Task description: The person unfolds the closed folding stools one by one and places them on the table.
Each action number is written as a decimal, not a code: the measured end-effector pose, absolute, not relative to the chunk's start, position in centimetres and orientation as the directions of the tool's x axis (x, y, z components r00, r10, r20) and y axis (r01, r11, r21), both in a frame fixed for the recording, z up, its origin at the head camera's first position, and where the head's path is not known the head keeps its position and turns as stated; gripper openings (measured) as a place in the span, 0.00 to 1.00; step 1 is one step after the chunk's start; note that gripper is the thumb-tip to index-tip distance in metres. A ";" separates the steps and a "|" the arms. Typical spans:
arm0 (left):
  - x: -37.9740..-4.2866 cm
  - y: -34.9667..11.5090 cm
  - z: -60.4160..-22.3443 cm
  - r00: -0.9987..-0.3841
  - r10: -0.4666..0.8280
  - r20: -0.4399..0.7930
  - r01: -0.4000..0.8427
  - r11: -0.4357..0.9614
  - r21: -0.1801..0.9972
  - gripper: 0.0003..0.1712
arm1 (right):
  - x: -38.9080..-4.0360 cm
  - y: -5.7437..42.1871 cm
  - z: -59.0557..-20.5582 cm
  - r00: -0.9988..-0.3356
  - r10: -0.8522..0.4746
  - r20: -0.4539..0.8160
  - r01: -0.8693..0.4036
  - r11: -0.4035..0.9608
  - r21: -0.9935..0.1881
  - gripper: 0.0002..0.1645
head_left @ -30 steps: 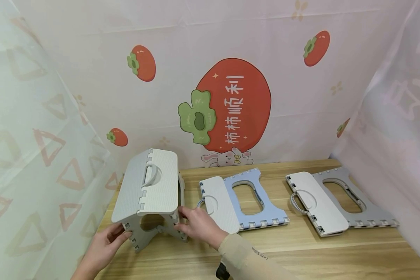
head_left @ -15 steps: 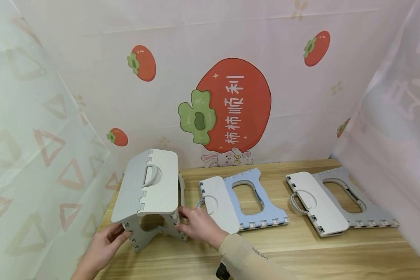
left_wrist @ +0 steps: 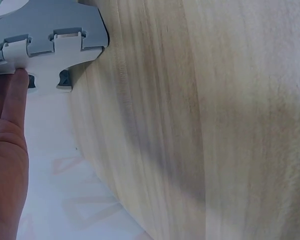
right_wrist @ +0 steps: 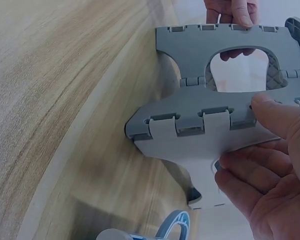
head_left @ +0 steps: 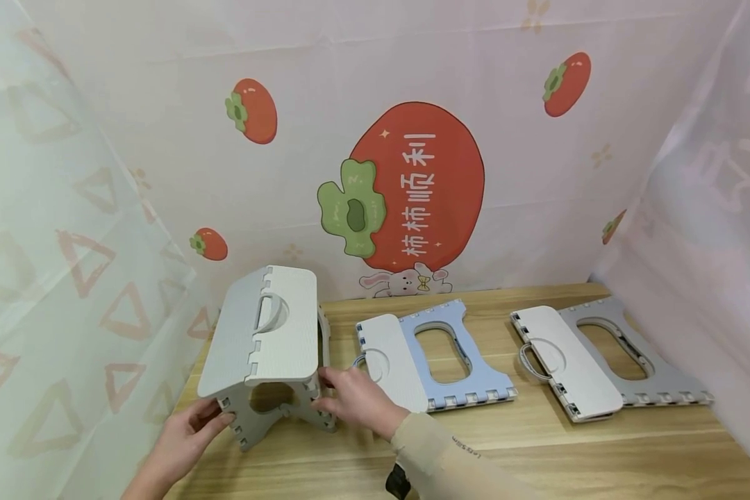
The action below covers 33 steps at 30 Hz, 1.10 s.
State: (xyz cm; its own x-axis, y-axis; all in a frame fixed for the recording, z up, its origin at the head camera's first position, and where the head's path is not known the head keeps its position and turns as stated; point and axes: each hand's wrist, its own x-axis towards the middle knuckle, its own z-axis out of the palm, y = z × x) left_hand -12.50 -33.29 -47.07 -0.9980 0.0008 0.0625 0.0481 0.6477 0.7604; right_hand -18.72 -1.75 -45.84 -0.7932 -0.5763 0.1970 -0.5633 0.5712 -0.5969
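Grey-white stool (head_left: 296,347) stands part-folded by the left edge of the worktop (head_left: 550,455), the left hand (head_left: 184,441) pinching its left leg panel (right_wrist: 185,42) and the right hand (head_left: 357,404) its right leg panel (right_wrist: 185,107), apparently steadying both sides while the seat (head_left: 292,305) is peaked.

Standing stool (left_wrist: 42,44) — cropped, left-wrist view
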 end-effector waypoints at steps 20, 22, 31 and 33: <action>-12.3 -35.1 -44.0 -0.991 0.079 0.106 0.131 0.707 0.696 0.25 | -19.8 0.5 -45.6 -0.767 -0.633 0.102 -0.504 0.496 -0.707 0.38; -12.4 -35.7 -43.6 -0.982 0.093 0.163 0.182 0.689 0.702 0.25 | -20.1 0.8 -45.4 -0.780 -0.615 0.114 -0.502 0.508 -0.700 0.39; -13.1 -36.8 -40.4 -0.948 0.156 0.276 0.308 0.665 0.681 0.29 | -21.1 2.0 -42.8 -0.826 -0.544 0.144 -0.450 0.484 -0.750 0.46; -13.4 -36.6 -39.6 -0.948 0.153 0.281 0.306 0.686 0.660 0.30 | -21.4 2.2 -42.1 -0.831 -0.533 0.158 -0.451 0.481 -0.752 0.47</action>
State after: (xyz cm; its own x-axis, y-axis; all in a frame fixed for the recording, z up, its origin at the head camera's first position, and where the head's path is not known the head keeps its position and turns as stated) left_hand -13.37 -36.60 -39.61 -0.9476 0.1528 0.2806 0.3061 0.6858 0.6602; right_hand -21.41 2.16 -42.11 -0.8312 -0.5331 0.1581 -0.4513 0.4806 -0.7519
